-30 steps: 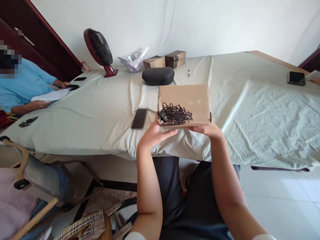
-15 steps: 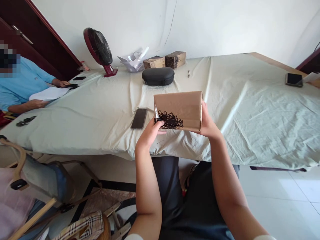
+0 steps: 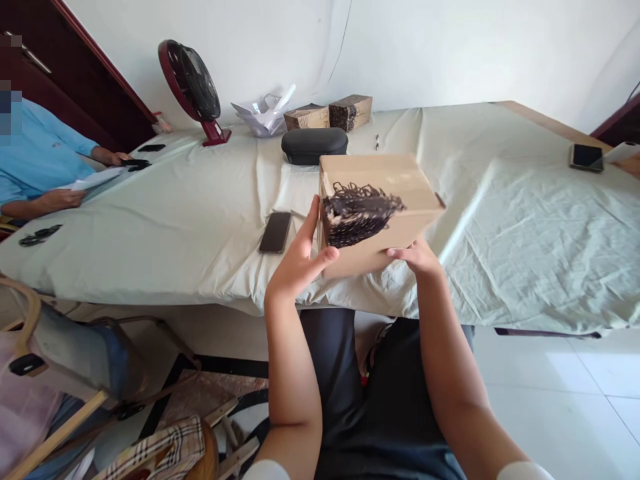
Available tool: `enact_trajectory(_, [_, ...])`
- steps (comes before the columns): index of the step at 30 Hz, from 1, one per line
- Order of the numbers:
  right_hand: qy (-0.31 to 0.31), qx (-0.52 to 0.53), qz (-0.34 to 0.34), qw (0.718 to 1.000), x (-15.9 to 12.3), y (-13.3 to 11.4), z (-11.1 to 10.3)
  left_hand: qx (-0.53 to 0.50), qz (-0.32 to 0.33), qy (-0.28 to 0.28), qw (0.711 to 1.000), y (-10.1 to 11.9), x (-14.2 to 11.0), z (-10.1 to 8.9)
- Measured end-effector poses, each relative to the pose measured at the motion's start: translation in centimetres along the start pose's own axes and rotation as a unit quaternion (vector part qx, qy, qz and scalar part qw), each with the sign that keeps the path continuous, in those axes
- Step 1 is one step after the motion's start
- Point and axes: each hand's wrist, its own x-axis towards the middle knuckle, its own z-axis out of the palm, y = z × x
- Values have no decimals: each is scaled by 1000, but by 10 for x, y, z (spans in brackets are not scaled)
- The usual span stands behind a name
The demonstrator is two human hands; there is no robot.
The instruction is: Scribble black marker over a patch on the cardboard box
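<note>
The cardboard box (image 3: 395,230), taken here as the centre of the dial, was held at an angle over the near part of the cloth-covered table (image 3: 165,247). Its underside was out of sight, so contact with the cloth could not be confirmed.

The left hand (image 3: 300,259), at eight o'clock, was spread wide along the left side with its thumb near the lower front corner, apparently to steady that end. The right hand (image 3: 421,259), between four and five, had its thumb against the lower front; its fingers were hidden, presumably bearing weight beneath. Both hands were judged to be holding the box, the pairing suited to its width. The tilt presented two faces, with a black scrawl (image 3: 357,223) running across their shared edge.

A phone (image 3: 275,233) lay flat near nine o'clock and a black case (image 3: 314,147) between ten and eleven, both apart from the box.
</note>
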Motion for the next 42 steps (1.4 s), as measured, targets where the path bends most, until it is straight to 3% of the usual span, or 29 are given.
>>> enact_trajectory(2, [-36, 21, 17, 999, -1, -1, 0, -10, 37, 7, 999, -15, 4, -2])
enact_trajectory(5, [-79, 43, 6, 996, 0, -3, -2, -42, 80, 62, 994, -39, 9, -4])
enact_trajectory(7, [-57, 17, 10, 998, 2, -1, -7, -56, 85, 98, 990, -53, 12, -5])
enact_trajectory(9, [-2, -95, 38, 995, 4, 7, -12, -58, 68, 123, 988, -65, 13, -7])
enact_trajectory(11, [36, -273, 79, 958, 4, 18, -15, -74, 58, 142, 985, -75, 14, -9])
enact_trajectory(13, [34, -430, 124, 894, 2, 29, -13, -111, 63, 161, 979, -82, 16, -9])
enact_trajectory(15, [20, -519, 156, 840, 1, 36, -9, -146, 74, 173, 971, -86, 17, -9])
enact_trajectory(16, [16, -538, 161, 827, 0, 37, -7, -154, 77, 175, 969, -87, 18, -8])
enact_trajectory(22, [3, -501, 167, 849, 5, 20, -2, -141, 82, 171, 972, -91, 19, -9])
enact_trajectory(30, [-2, -540, 223, 812, 5, 2, 8, -116, 99, 164, 975, -94, 18, -9])
enact_trajectory(37, [-80, -535, 314, 780, -5, -26, -4, -135, 79, 176, 972, -94, 21, -5])
enact_trajectory(39, [-70, -509, 308, 801, -9, -36, -15, -148, 71, 187, 969, -94, 21, -4])
enact_trajectory(42, [-19, -400, 301, 866, -12, -51, -27, -150, 52, 194, 968, -94, 21, -3])
